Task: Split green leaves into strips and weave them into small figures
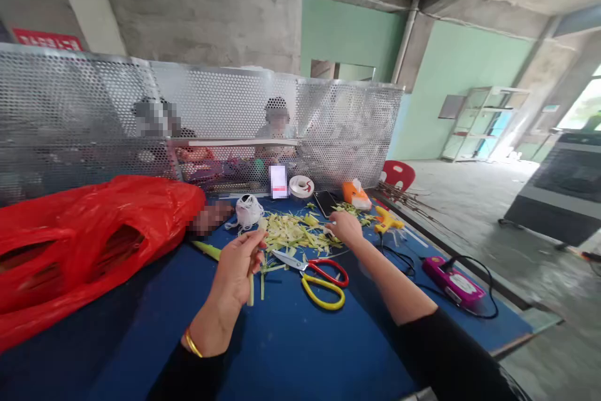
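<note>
My left hand (237, 266) is raised above the blue table (291, 345), its fingers pinched on a pale green leaf strip (251, 291) that hangs down from them. My right hand (345, 227) reaches forward into a heap of yellow-green leaf strips (293, 233), its fingertips closed among them; what they grip I cannot make out. Scissors with red and yellow handles (319, 276) lie open on the table between my two hands.
A big red plastic bag (89, 238) fills the table's left side. A ball of white string (248, 210), a tape roll (301, 187), a phone (325, 203), a yellow glue gun (387, 221) and a pink device with a black cable (453, 285) lie around. Behind a perforated metal screen (197, 119) sit two people.
</note>
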Motion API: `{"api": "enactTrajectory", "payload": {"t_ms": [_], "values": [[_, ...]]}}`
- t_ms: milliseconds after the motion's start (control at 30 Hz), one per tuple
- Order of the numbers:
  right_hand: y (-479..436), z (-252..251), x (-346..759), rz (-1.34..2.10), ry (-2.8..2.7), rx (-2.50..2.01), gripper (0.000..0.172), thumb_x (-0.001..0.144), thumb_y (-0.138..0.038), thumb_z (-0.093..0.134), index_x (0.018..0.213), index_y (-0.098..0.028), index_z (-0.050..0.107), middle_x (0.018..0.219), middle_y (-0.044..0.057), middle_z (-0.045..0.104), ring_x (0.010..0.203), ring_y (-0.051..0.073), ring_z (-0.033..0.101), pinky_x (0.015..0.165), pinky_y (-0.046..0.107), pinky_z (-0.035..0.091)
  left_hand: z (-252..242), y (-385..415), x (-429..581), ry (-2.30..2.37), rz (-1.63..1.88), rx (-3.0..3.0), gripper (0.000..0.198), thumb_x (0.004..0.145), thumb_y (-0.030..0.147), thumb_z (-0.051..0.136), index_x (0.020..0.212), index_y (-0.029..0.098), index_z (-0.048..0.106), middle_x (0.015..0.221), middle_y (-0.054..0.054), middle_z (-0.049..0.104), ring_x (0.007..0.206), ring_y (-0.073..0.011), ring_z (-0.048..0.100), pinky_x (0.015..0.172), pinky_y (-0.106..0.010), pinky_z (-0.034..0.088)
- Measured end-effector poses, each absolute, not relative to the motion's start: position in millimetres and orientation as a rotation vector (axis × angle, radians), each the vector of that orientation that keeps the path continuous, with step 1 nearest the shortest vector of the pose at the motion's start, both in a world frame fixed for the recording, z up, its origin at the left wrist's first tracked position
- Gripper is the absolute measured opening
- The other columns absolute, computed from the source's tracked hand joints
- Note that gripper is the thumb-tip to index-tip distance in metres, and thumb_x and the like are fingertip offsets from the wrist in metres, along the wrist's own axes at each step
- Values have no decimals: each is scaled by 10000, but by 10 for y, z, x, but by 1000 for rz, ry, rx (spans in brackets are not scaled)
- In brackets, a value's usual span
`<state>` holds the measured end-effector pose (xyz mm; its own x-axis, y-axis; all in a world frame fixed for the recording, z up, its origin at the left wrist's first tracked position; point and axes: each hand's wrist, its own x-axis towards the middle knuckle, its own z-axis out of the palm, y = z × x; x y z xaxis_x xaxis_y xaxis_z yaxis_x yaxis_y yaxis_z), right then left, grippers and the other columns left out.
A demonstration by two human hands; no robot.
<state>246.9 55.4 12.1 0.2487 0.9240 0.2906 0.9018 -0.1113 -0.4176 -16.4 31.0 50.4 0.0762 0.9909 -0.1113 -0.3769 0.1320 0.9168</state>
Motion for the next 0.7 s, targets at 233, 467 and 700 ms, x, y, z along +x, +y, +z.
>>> {"api": "enactTrajectory", "payload": {"t_ms": [233, 467, 700], "values": [[598, -123, 2632, -1, -1522, -1844, 204, 944, -317, 540, 1061, -183, 639, 1137, 89, 635, 976, 219, 617, 854, 408, 509, 298, 284, -28, 990, 1118, 957, 347, 547, 368, 799, 719, 98, 663, 541, 36, 544, 368, -21, 414, 312, -127, 212], [445, 217, 2746, -86, -1123, -1674, 326, 932, -329, 326, 917, -157, 602, 821, 151, 679, 775, 304, 641, 673, 402, 445, 227, 259, 49, 1032, 1063, 1021, 313, 586, 357, 775, 732, 106, 658, 560, 33, 558, 370, -27, 429, 311, -133, 212], [104, 218, 1947, 129, -1430, -1410, 217, 896, -362, 442, 816, -206, 569, 661, 10, 636, 573, 167, 569, 564, 267, 411, 88, 157, 193, 1074, 1084, 1131, 244, 689, 360, 715, 700, 132, 627, 588, 20, 601, 377, -45, 473, 329, -146, 269]]}}
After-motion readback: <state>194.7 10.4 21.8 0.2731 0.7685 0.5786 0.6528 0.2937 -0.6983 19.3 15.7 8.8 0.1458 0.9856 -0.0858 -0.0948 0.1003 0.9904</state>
